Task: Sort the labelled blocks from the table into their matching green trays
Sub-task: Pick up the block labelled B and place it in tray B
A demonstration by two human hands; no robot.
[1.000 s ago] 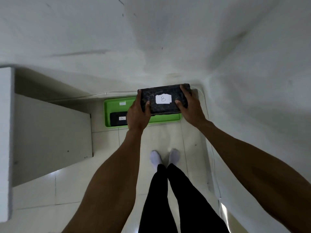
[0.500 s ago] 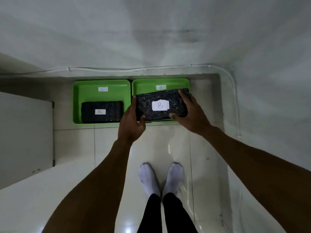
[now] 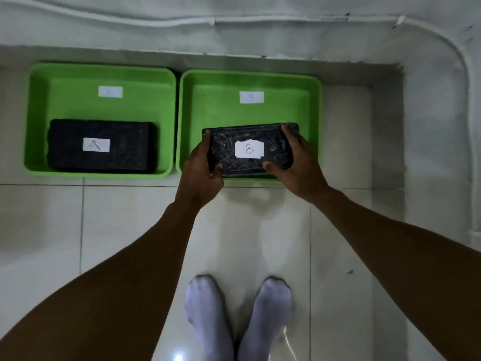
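Observation:
Two green trays stand side by side on the floor against the wall. The left tray [image 3: 39, 113] carries a faint white label and holds a black block marked A [image 3: 122, 147]. The right tray [image 3: 260, 82] bears a label B on its floor. Over its near half I hold a black block marked B [image 3: 226, 144], level, by its two ends. My left hand [image 3: 201, 168] grips the left end and my right hand [image 3: 299, 165] grips the right end. I cannot tell whether the block touches the tray floor.
White floor tiles stretch in front of the trays, and my two feet in white socks [image 3: 236, 316] stand close below. A white cable [image 3: 182, 22] runs along the wall behind the trays and bends down at the right.
My view has dropped and closed in on the trays. Both hands have carried block B lower, down into the near half of the right tray.

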